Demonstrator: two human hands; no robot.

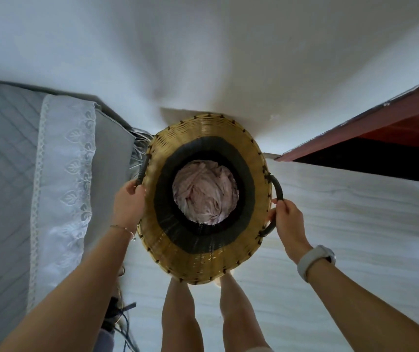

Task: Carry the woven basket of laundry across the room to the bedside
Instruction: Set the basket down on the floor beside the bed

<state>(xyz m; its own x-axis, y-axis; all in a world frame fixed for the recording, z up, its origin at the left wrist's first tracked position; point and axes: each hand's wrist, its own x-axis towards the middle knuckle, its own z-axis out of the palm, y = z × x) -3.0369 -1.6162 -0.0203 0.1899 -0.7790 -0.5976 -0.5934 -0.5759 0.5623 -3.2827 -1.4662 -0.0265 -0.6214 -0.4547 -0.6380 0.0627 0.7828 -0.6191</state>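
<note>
I look straight down into a round woven basket (pixel 203 133) of yellow wicker with a dark band inside its wall. Crumpled pale pink laundry (pixel 204 191) lies at its bottom. My left hand (pixel 128 201) grips the dark handle on the basket's left side. My right hand (pixel 286 219) is closed around the dark loop handle on the right side. The basket is right in front of my legs (pixel 178 313), whose feet it hides. Whether it rests on the floor or hangs just above it I cannot tell.
A bed (pixel 5 161) with a grey quilted cover and a white lace-edged sheet (pixel 63 174) runs along the left, close to the basket. A white wall (pixel 203 59) stands just behind the basket. A reddish-brown door (pixel 381 128) is at the right. Cables (pixel 124 323) lie by the bed's foot.
</note>
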